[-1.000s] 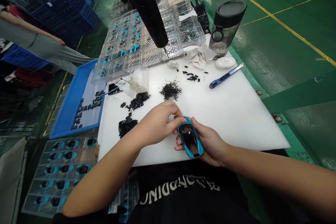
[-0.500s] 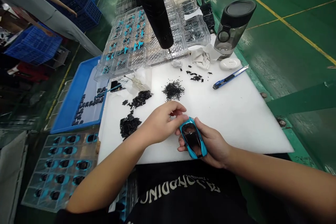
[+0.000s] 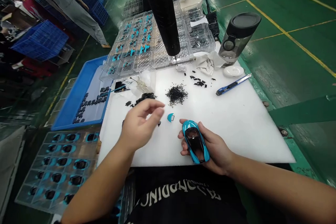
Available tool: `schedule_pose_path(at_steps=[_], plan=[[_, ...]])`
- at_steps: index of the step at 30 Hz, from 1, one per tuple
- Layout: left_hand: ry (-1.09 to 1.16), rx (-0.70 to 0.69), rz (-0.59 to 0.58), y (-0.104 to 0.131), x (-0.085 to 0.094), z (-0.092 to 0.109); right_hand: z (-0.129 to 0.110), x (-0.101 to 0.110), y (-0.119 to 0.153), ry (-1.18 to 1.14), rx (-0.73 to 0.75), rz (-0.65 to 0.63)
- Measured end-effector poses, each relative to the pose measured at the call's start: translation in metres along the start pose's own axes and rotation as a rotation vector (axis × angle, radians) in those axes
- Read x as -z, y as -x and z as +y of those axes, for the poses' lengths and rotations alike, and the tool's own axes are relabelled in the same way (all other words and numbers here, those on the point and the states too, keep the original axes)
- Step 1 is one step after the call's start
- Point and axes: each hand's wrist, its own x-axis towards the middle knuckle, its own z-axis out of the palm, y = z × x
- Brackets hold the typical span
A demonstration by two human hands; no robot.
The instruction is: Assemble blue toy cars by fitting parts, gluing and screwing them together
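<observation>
A glossy blue toy car body (image 3: 189, 125) with a dark cabin rests in my right hand (image 3: 216, 148), whose fingers curl round its sides. My left hand (image 3: 140, 124) is over the white work surface, left of the car and apart from it. Its thumb and forefinger curve towards each other with a gap, and I see nothing between them. Between the hands lies a small blue part (image 3: 170, 117) with a dark frame at one edge. A tiny black piece (image 3: 159, 123) shows just beside my left thumb. Beyond are a heap of tiny black pieces (image 3: 177, 94) and a partly covered black pile (image 3: 145, 97).
A black electric screwdriver (image 3: 168, 24) hangs over the table. Clear compartment trays (image 3: 141, 61), a bottle (image 3: 237, 38), a white case (image 3: 233, 71) and a utility knife (image 3: 233, 84) surround the white board (image 3: 244, 129). A blue bin (image 3: 81, 73) stands left. A person (image 3: 76, 10) stands behind.
My left hand has moved left, away from the car body, and its fingers have parted from it. The small blue part now shows on the board. My right hand keeps its hold.
</observation>
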Motion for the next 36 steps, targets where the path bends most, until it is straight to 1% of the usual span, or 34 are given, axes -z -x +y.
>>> schedule_pose_path(at_steps=[3,5,6,8,10,12,14,15,18,20,22,25,28,30,33,36], plan=[[-0.084,0.036,0.203,0.017,0.029,-0.018,-0.001,0.000,0.001,-0.002,0.001,0.031],[-0.163,0.084,0.269,0.029,0.041,-0.032,-0.001,0.000,0.001,-0.001,0.002,0.052],[-0.206,0.109,0.270,0.034,0.044,-0.038,-0.001,0.000,0.000,0.000,0.001,0.061],[-0.283,0.129,0.206,0.040,0.043,-0.045,-0.002,-0.001,0.000,-0.004,-0.008,0.070],[-0.351,0.086,0.098,0.039,0.037,-0.046,-0.003,-0.003,0.000,-0.008,-0.021,0.080],[-0.431,0.009,0.036,0.034,0.033,-0.042,-0.004,-0.005,0.001,-0.006,-0.029,0.099],[-0.524,-0.040,0.048,0.027,0.035,-0.038,-0.004,-0.005,0.002,0.008,-0.033,0.110],[-0.568,-0.042,0.069,0.023,0.039,-0.037,-0.003,-0.004,0.002,0.015,-0.034,0.110],[-0.672,0.000,0.143,0.016,0.054,-0.041,-0.002,0.000,0.001,0.019,-0.037,0.102],[-0.728,0.021,0.155,0.013,0.059,-0.048,-0.002,0.002,0.001,0.014,-0.046,0.109],[-0.769,0.017,0.107,0.008,0.057,-0.057,-0.001,0.002,0.000,0.010,-0.057,0.117],[-0.793,-0.008,0.003,-0.007,0.041,-0.069,-0.001,0.002,0.000,-0.001,-0.052,0.116],[-0.817,-0.008,-0.048,-0.024,0.025,-0.076,-0.001,0.002,0.000,0.002,-0.036,0.114],[-0.838,0.002,-0.069,-0.033,0.018,-0.077,-0.001,0.001,0.001,0.013,-0.034,0.115],[-0.867,0.018,-0.093,-0.042,0.015,-0.078,-0.002,-0.002,0.002,0.013,-0.024,0.103],[-0.889,0.011,-0.112,-0.044,0.016,-0.073,-0.002,-0.004,0.002,0.002,-0.009,0.091]])
